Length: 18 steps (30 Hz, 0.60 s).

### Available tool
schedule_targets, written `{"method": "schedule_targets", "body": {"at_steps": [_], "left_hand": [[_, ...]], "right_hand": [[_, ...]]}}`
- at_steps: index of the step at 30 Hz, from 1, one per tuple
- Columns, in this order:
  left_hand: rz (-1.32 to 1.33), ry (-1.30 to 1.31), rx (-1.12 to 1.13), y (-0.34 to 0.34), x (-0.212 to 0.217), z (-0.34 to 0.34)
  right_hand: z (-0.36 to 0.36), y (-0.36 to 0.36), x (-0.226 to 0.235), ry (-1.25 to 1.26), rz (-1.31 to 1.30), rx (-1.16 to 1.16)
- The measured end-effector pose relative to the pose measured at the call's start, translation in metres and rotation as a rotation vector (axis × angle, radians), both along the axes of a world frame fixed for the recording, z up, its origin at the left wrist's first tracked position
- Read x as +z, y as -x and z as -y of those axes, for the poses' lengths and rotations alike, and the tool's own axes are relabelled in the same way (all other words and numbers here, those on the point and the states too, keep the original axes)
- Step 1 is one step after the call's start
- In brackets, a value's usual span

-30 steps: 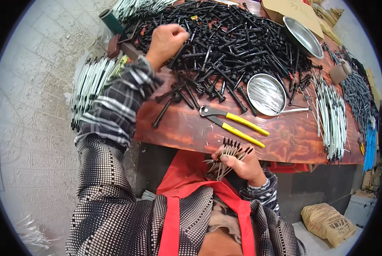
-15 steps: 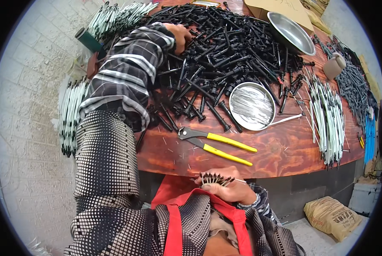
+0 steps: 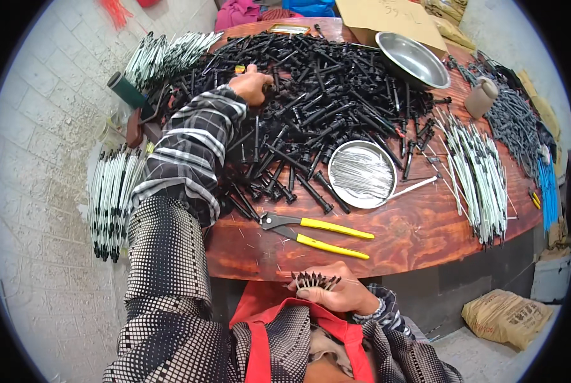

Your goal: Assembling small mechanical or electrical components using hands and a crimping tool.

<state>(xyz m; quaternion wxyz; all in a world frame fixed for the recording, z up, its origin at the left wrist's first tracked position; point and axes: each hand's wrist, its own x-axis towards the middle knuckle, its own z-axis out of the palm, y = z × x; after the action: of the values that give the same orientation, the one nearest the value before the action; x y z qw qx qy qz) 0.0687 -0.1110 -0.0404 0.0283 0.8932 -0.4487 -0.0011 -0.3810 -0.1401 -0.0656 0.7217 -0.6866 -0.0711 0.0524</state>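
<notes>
The left hand [image 3: 252, 86] reaches far across the round reddish wooden desk [image 3: 413, 236], its grip closed down into the big heap of black plastic rods [image 3: 324, 108]; what the fingers have caught I cannot tell. The right hand [image 3: 333, 295] sits at the desk's near edge, grip curled tight round a fanned bundle of short black rods [image 3: 312, 280]. Yellow-handled pliers [image 3: 317, 233] lie just beyond it, beside a small round steel dish of thin wire pins [image 3: 362, 174].
</notes>
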Motion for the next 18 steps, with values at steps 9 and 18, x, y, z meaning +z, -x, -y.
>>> {"method": "schedule_targets", "body": {"at_steps": [9, 18], "left_hand": [[-0.145, 0.482, -0.251, -0.023, 0.013, -0.05], [-0.493, 0.522, -0.411, 0.163, 0.038, -0.148]], "right_hand": [[-0.014, 0.004, -0.006, -0.162, -0.022, -0.063], [-0.008, 0.0, -0.004, -0.227, -0.041, -0.071]]}}
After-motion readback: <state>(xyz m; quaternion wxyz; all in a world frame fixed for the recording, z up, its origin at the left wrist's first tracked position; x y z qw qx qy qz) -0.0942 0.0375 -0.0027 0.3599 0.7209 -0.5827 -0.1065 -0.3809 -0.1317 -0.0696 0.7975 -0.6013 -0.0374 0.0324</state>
